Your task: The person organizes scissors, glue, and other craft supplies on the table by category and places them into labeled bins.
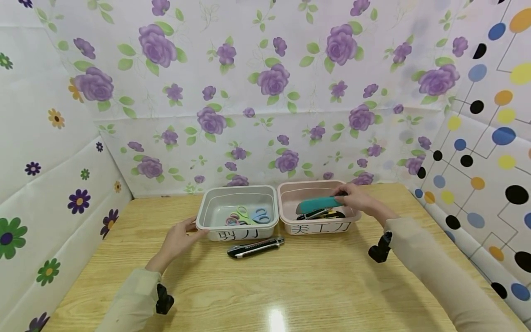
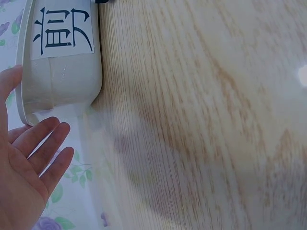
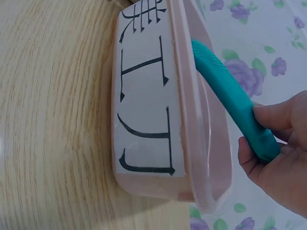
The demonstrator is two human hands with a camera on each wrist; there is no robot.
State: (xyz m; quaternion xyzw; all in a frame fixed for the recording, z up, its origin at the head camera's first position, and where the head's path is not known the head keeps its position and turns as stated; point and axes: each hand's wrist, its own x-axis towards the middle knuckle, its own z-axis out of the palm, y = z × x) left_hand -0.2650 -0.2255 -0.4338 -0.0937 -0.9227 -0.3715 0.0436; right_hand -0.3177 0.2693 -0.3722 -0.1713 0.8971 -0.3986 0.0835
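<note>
My right hand (image 1: 351,197) pinches one end of a teal utility knife (image 1: 319,204) over the pink bin (image 1: 286,221). In the right wrist view, thumb and fingers close round the end of its ridged handle, and the far end dips behind the bin's rim. Several utility knives (image 1: 319,215), black and yellow, lie in that bin. At the left corner of the grey bin (image 1: 236,189), my left hand (image 1: 179,240) has its thumb at the rim and its fingers loosely spread beside the wall. Green, blue and pink scissors (image 1: 244,216) lie inside the grey bin.
A black and white utility knife (image 1: 255,248) lies on the wooden table (image 1: 265,281) in front of the grey bin. Both bins stand side by side with character labels on their fronts. Behind them hangs a flowered sheet (image 1: 249,92); a dotted one (image 1: 477,161) is at the right.
</note>
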